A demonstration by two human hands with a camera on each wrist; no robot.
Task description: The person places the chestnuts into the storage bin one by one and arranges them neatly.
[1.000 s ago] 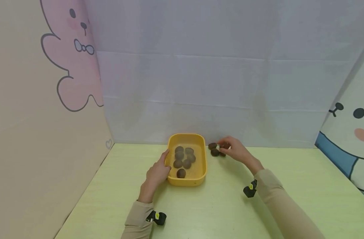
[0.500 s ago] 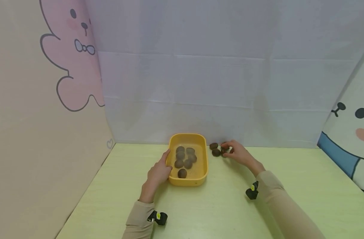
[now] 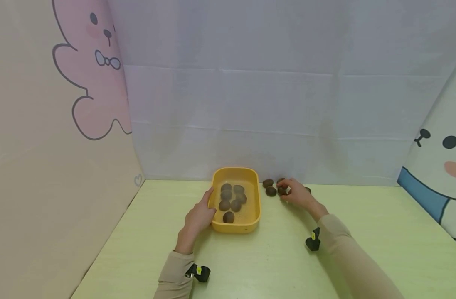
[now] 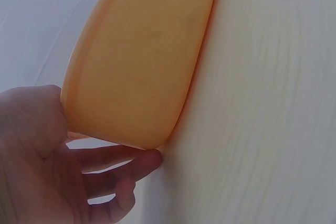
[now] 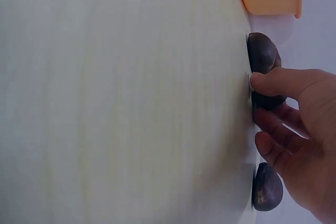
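Note:
A yellow plastic box [image 3: 236,228] holds several dark brown, rounded chestnuts [image 3: 228,217]. My left hand [image 3: 198,216] grips its left side; in the left wrist view the palm lies against the box [image 4: 136,61] and the fingertips [image 4: 149,162] curl by its lower corner. Right of the box, more chestnuts [image 3: 270,191] lie close together on the table. My right hand [image 3: 298,194] is over this group, thumb and fingers on either side of one chestnut [image 5: 269,101]. Another chestnut [image 5: 261,51] sits just beyond the thumb, and one more [image 5: 267,188] lies apart, behind the fingers.
The pale green table [image 3: 272,261] meets a white cloth backdrop [image 3: 228,104] just behind the box and the chestnuts. Printed side panels [image 3: 97,166] stand at left and right. Each wrist carries a small black camera [image 3: 200,273].
My right hand has shifted slightly right and nearer, uncovering more of the chestnuts at the back and closing around one. The left hand and the box have stayed put.

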